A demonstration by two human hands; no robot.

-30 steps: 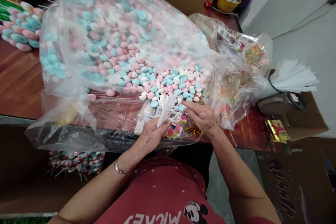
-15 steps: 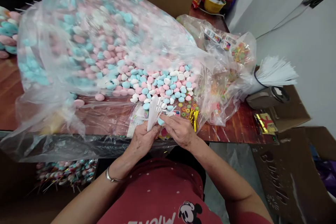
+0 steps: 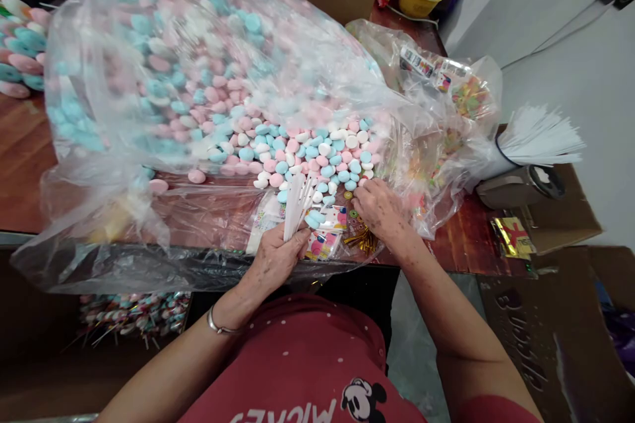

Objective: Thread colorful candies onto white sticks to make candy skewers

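My left hand (image 3: 278, 252) is closed around a bunch of white sticks (image 3: 296, 203), held upright and fanned at the top. Beside its thumb, blue marshmallow candies (image 3: 314, 218) appear to sit on one stick. My right hand (image 3: 383, 211) reaches down to small ring-shaped candies (image 3: 348, 195), fingers bent together; what lies between the fingertips is hidden. Gold twist ties (image 3: 366, 240) lie below that hand. Colourful printed packets (image 3: 323, 244) rest between the two hands. Pink, blue and white marshmallow candies (image 3: 322, 162) spill from a large clear plastic bag (image 3: 317, 73).
Clear bags of ring candies (image 3: 466, 99) lie at the right. Behind them stand a container of white sticks (image 3: 538, 139), a grey mug (image 3: 516, 186) and a yellow bowl (image 3: 417, 5). Cardboard boxes (image 3: 520, 330) sit lower right; finished candy sticks (image 3: 133, 317) fill a box lower left.
My right hand has left the blue candy by my left hand and moved right to the ring candies. My left hand still holds the sticks. The view has shifted slightly.
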